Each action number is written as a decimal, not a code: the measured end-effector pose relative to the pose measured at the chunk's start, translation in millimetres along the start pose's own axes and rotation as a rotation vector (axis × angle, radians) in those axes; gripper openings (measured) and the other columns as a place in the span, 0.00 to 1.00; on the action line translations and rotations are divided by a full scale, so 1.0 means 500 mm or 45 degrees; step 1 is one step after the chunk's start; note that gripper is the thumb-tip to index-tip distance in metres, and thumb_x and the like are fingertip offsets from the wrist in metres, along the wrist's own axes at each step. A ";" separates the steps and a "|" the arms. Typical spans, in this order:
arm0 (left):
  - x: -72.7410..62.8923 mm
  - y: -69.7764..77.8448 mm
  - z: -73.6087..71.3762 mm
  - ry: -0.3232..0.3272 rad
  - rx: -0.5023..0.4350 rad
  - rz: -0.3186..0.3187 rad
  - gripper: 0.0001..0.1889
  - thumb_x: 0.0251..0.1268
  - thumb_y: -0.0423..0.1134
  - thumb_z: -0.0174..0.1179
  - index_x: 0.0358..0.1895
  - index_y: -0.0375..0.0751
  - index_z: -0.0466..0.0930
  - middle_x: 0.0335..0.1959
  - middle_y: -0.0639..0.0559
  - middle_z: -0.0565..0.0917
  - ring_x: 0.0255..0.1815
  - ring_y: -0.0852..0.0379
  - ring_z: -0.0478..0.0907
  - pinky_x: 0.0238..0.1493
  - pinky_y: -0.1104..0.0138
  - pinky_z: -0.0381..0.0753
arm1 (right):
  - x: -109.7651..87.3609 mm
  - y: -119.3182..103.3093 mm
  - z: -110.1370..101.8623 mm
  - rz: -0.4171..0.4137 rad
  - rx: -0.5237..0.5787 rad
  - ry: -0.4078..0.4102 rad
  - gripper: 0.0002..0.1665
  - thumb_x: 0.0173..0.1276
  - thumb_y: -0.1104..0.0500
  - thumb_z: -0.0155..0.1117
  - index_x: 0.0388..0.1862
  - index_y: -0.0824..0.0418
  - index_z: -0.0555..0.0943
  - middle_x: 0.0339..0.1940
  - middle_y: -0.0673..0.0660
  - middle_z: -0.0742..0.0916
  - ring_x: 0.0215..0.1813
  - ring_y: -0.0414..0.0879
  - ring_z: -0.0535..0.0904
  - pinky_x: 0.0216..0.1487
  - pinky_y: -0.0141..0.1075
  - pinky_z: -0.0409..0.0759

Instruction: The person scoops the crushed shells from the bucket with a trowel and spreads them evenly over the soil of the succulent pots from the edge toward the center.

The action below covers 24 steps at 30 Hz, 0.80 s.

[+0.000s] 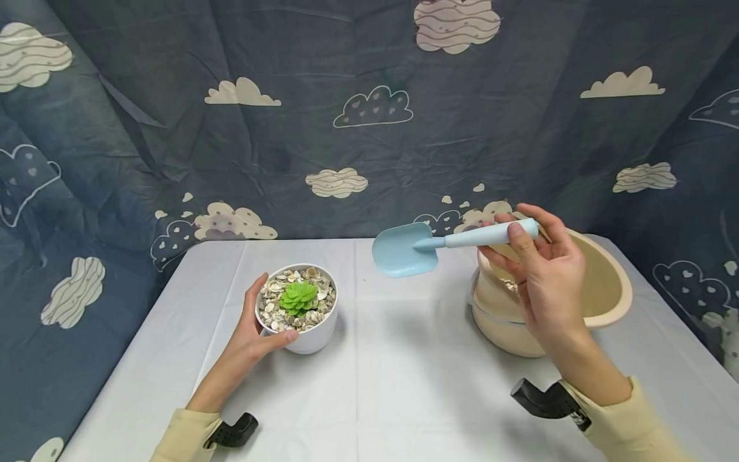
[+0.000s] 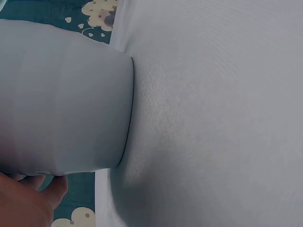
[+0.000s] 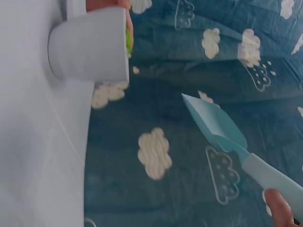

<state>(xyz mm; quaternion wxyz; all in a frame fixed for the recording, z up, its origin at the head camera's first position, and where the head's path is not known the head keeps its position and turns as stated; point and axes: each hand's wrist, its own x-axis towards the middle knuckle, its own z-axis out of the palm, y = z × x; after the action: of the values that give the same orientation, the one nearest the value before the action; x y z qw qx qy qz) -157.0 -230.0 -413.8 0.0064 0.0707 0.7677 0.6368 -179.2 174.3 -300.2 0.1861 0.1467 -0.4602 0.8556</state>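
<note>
In the head view, a white flower pot [image 1: 312,339] stands upright on the left of the table. Shell-like pebbles [image 1: 270,307] fill its top around a green succulent [image 1: 298,298]. My left hand [image 1: 254,327] grips the pot's near left side, thumb along the front rim. My right hand [image 1: 551,276] holds a light blue trowel [image 1: 407,250] by the end of its handle, raised above the table. The blade points left toward the pot and looks bare. In the right wrist view, the trowel [image 3: 215,123] hangs apart from the pot [image 3: 90,47].
Behind my right hand stands a large beige container [image 1: 606,276] with a wide, sloping opening, partly hidden by the hand. A white cloth [image 1: 392,385] covers the table. A dark cloud-patterned curtain [image 1: 288,147] hangs behind and along both sides.
</note>
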 end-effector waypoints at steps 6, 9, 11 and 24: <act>-0.001 0.001 0.001 0.004 0.001 0.000 0.56 0.54 0.35 0.70 0.79 0.58 0.38 0.77 0.42 0.46 0.76 0.41 0.47 0.72 0.41 0.43 | 0.030 -0.045 -0.032 0.045 0.076 0.041 0.25 0.66 0.75 0.60 0.62 0.73 0.70 0.49 0.70 0.84 0.51 0.61 0.83 0.42 0.51 0.79; -0.001 0.002 0.000 0.002 0.009 0.003 0.56 0.54 0.36 0.70 0.79 0.58 0.39 0.77 0.42 0.47 0.76 0.41 0.47 0.71 0.40 0.42 | 0.045 -0.063 -0.052 0.096 0.169 0.066 0.23 0.66 0.77 0.59 0.60 0.72 0.70 0.48 0.71 0.85 0.50 0.63 0.83 0.42 0.52 0.78; -0.001 0.002 0.000 0.000 0.010 0.003 0.56 0.55 0.36 0.70 0.79 0.58 0.39 0.77 0.42 0.46 0.76 0.41 0.47 0.71 0.40 0.42 | 0.055 -0.074 -0.065 0.117 0.201 0.080 0.22 0.66 0.77 0.58 0.59 0.72 0.70 0.47 0.71 0.85 0.49 0.64 0.83 0.42 0.53 0.78; -0.003 -0.002 0.001 0.013 0.008 -0.008 0.56 0.54 0.35 0.70 0.79 0.57 0.38 0.78 0.42 0.46 0.76 0.41 0.47 0.70 0.39 0.46 | 0.126 -0.158 -0.137 0.116 0.169 0.207 0.23 0.67 0.74 0.59 0.60 0.67 0.71 0.54 0.64 0.79 0.51 0.61 0.83 0.42 0.50 0.80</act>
<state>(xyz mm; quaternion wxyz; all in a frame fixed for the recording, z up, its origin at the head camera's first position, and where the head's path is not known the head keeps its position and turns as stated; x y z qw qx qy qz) -155.6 -229.7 -414.8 0.0041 0.0649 0.7699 0.6348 -204.8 283.6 -252.1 0.1737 0.0677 -0.3919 0.9009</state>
